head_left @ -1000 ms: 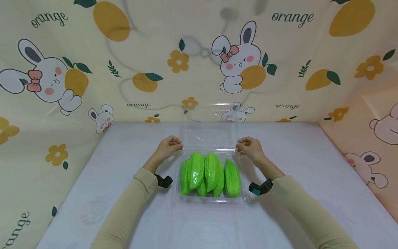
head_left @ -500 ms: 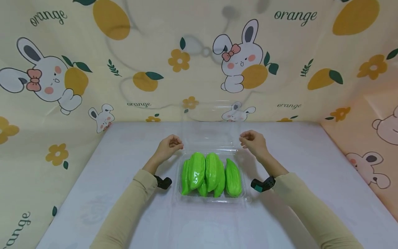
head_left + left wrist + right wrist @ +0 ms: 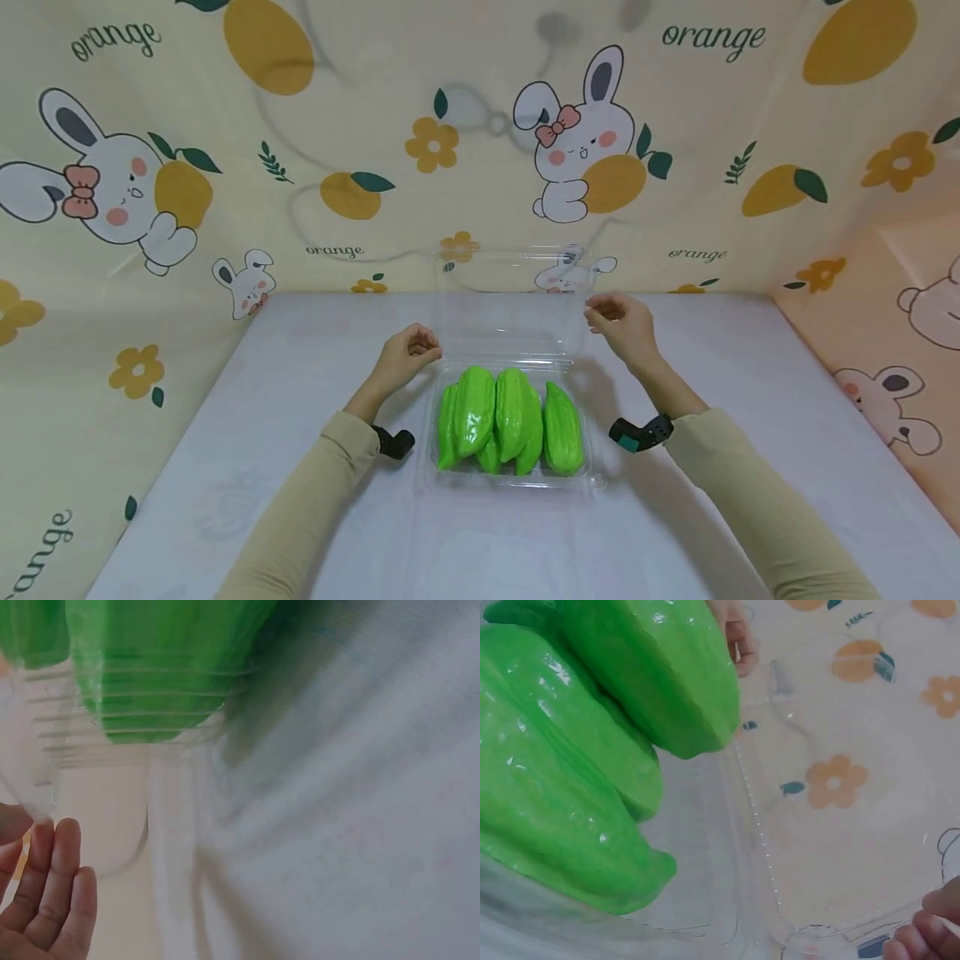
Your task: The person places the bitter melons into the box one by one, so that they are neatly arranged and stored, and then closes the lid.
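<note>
A clear plastic clamshell box (image 3: 510, 481) lies on the table with several glossy green, ridged, pointed fruits or vegetables (image 3: 476, 412) inside; their exact kind is unclear. Its transparent lid (image 3: 510, 321) stands raised at the back. My left hand (image 3: 405, 358) pinches the lid's left edge near the hinge; in the left wrist view, thumb and fingertips (image 3: 43, 832) meet on the thin plastic. Higher up, my right hand (image 3: 626, 333) holds the lid's right edge between thumb and curled fingers. The right wrist view has those fingers (image 3: 922, 937) at the lid's corner.
The box sits on a white-covered table (image 3: 315, 492). A cream backdrop (image 3: 375, 100) printed with rabbits and oranges rises behind the lid, and a side cloth (image 3: 885, 333) borders the right. Each wrist wears a black camera (image 3: 641, 433).
My right hand has moved back and upward along the lid's right side. The lid's angle has shifted slightly and it appears wider. My left hand and the green pieces have stayed in place.
</note>
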Action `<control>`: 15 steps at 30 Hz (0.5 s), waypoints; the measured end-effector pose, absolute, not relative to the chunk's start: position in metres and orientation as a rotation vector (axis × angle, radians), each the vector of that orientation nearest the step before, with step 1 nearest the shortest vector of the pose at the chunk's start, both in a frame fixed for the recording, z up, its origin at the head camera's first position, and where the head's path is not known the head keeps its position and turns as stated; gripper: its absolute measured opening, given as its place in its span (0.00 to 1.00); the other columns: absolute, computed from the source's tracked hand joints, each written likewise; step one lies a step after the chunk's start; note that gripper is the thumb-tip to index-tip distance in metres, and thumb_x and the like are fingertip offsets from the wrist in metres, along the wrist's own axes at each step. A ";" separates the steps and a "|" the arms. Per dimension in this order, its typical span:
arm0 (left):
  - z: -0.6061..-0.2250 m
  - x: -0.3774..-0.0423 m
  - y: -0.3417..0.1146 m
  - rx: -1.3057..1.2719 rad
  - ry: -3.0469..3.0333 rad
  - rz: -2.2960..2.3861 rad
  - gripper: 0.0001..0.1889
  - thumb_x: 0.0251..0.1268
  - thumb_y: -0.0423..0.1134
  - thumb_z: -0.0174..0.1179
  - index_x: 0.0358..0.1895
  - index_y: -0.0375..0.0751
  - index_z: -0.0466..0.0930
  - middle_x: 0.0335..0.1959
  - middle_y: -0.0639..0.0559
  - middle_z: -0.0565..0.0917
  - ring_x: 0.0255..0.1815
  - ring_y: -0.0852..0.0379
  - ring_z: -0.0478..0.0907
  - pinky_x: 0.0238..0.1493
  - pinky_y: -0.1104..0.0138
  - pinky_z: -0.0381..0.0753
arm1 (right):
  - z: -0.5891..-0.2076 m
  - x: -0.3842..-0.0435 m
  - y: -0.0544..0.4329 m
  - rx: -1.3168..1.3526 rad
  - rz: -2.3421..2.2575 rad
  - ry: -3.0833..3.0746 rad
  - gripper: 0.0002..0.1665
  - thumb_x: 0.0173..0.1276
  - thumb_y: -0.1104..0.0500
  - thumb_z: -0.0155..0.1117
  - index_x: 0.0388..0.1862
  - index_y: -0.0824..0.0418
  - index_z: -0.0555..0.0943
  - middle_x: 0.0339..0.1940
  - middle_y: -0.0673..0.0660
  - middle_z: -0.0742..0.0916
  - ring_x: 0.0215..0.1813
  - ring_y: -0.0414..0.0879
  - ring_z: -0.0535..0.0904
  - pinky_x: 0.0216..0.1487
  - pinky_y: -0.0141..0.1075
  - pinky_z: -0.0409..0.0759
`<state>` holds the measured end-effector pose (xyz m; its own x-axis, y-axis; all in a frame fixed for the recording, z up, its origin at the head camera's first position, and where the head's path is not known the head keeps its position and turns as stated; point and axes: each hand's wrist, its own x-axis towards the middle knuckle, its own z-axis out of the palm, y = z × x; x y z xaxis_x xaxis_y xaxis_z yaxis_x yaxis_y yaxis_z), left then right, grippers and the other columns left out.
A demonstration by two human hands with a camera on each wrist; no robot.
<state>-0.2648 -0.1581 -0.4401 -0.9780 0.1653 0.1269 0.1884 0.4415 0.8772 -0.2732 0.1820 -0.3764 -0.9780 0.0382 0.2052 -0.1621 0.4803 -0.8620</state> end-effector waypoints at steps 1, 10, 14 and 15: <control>-0.439 -0.264 -0.158 -0.320 -2.649 -1.606 0.09 0.63 0.32 0.63 0.41 0.31 0.76 0.42 0.35 0.84 0.36 0.61 0.79 0.36 0.80 0.76 | -0.376 -0.273 0.182 0.123 1.487 -2.511 0.13 0.66 0.67 0.61 0.46 0.74 0.81 0.32 0.59 0.85 0.26 0.22 0.75 0.31 0.17 0.79; -0.428 -0.266 -0.154 -0.298 -2.524 -1.636 0.12 0.61 0.28 0.62 0.46 0.26 0.75 0.43 0.31 0.83 0.38 0.55 0.81 0.38 0.84 0.76 | -0.379 -0.270 0.180 0.198 1.468 -2.383 0.11 0.63 0.71 0.62 0.44 0.75 0.81 0.39 0.75 0.85 0.26 0.19 0.74 0.32 0.13 0.76; -0.419 -0.268 -0.154 -0.308 -2.457 -1.648 0.14 0.62 0.27 0.61 0.49 0.24 0.75 0.43 0.30 0.83 0.36 0.64 0.79 0.37 0.85 0.76 | -0.381 -0.267 0.179 0.203 1.477 -2.333 0.10 0.63 0.73 0.62 0.43 0.76 0.81 0.38 0.76 0.85 0.27 0.18 0.74 0.32 0.12 0.75; -0.416 -0.267 -0.154 -0.312 -2.445 -1.642 0.14 0.63 0.28 0.61 0.50 0.24 0.75 0.43 0.31 0.83 0.36 0.65 0.78 0.38 0.85 0.76 | -0.382 -0.266 0.180 0.203 1.469 -2.325 0.10 0.62 0.73 0.63 0.42 0.77 0.81 0.38 0.76 0.85 0.27 0.18 0.74 0.32 0.11 0.75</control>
